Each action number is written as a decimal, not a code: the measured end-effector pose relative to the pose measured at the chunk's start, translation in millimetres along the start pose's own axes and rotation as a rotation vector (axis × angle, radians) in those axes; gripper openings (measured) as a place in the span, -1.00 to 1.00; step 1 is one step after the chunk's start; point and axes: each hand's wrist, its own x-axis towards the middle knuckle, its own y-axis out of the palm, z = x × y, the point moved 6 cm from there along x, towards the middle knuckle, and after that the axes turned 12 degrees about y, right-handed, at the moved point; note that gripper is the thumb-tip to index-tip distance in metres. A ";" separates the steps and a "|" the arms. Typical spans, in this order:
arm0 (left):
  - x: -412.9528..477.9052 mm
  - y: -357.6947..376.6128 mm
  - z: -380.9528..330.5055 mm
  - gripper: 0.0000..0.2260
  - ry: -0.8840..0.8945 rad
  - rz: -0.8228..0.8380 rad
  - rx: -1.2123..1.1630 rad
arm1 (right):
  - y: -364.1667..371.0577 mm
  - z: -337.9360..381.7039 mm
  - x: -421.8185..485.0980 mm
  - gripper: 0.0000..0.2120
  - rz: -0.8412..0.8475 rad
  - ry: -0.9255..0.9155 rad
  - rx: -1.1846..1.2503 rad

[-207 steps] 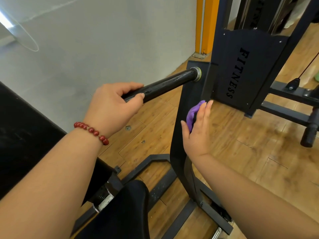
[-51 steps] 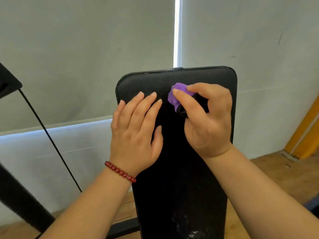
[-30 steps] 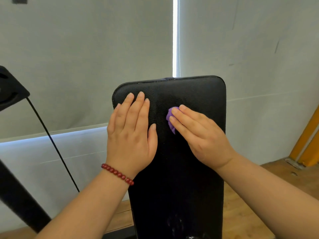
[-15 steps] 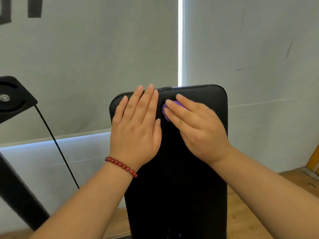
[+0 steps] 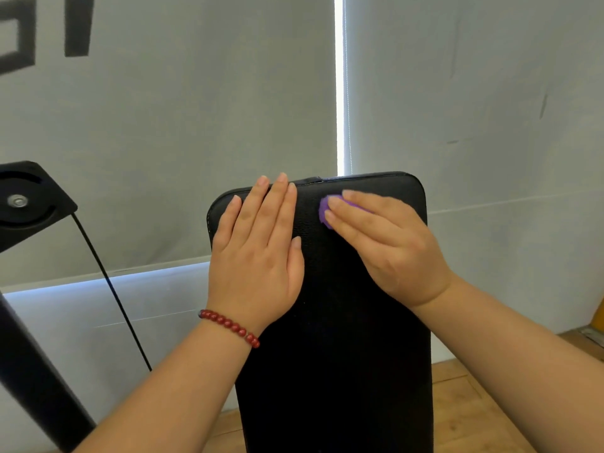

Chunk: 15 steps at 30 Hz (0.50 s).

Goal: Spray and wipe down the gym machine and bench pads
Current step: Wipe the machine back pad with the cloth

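A black padded bench backrest [image 5: 340, 354] stands tilted up in front of me. My left hand [image 5: 258, 256] lies flat on its upper left part, fingers straight, their tips at the top edge; a red bead bracelet is on that wrist. My right hand [image 5: 389, 246] presses a small purple cloth [image 5: 325, 212] against the pad near the top, with straight fingers over it. Most of the cloth is hidden under the fingers. No spray bottle is in view.
Grey roller blinds [image 5: 196, 125] hang behind the pad, with a bright gap between them. At the left a black pulley bracket [image 5: 26, 204] and a thin cable [image 5: 111, 289] run down past a black frame bar [image 5: 36, 380]. Wooden floor [image 5: 474, 403] shows lower right.
Seven seconds ago I was at the machine's frame post, left hand on a bar. Over the last second both hands have slid up the pad, and the right has carried the cloth toward the top edge.
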 end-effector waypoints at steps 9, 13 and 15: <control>17.6 -3.3 -24.9 -0.50 0.096 0.010 -0.031 | -0.9 -9.6 17.4 -0.73 -0.058 0.060 0.014; 19.3 6.7 -30.4 -0.48 0.100 0.045 -0.008 | -11.6 -8.5 -21.6 -0.75 -0.059 0.130 -0.022; 16.9 9.5 -30.4 -0.47 0.103 0.043 0.010 | -14.8 -10.2 -30.3 -0.77 -0.049 0.133 -0.026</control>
